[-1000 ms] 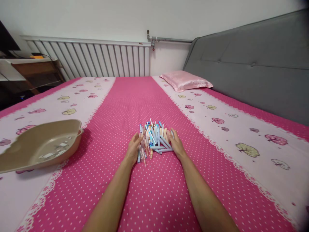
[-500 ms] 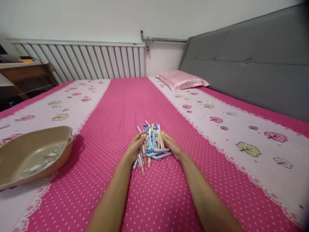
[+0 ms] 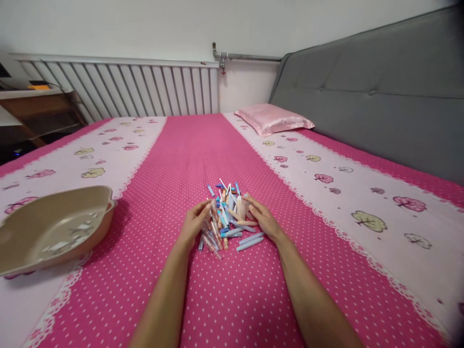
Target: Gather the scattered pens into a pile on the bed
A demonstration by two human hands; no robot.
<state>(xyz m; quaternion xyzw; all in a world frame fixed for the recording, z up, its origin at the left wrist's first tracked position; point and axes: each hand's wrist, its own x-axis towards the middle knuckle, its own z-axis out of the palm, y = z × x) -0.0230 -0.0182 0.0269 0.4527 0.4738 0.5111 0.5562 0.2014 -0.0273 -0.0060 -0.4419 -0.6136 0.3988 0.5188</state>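
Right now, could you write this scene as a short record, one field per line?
Surface: pink polka-dot bedspread
Pile: blue, clear and peach pen pieces, lying crisscross
Left hand: cupped at the pile's left side
Right hand: cupped at the pile's right side
Basin: tan, left of the pile, white scraps inside
Background: white radiator; pink pillow beside gray headboard

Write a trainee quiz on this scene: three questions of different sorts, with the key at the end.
1. What lies between the left hand and the right hand?
2. True or false: the tan basin sits nearer the left hand than the right.
3. Fill in the color: the pink pillow lies near the ____ headboard.

Key:
1. A heap of pen-like pieces.
2. True.
3. Gray.
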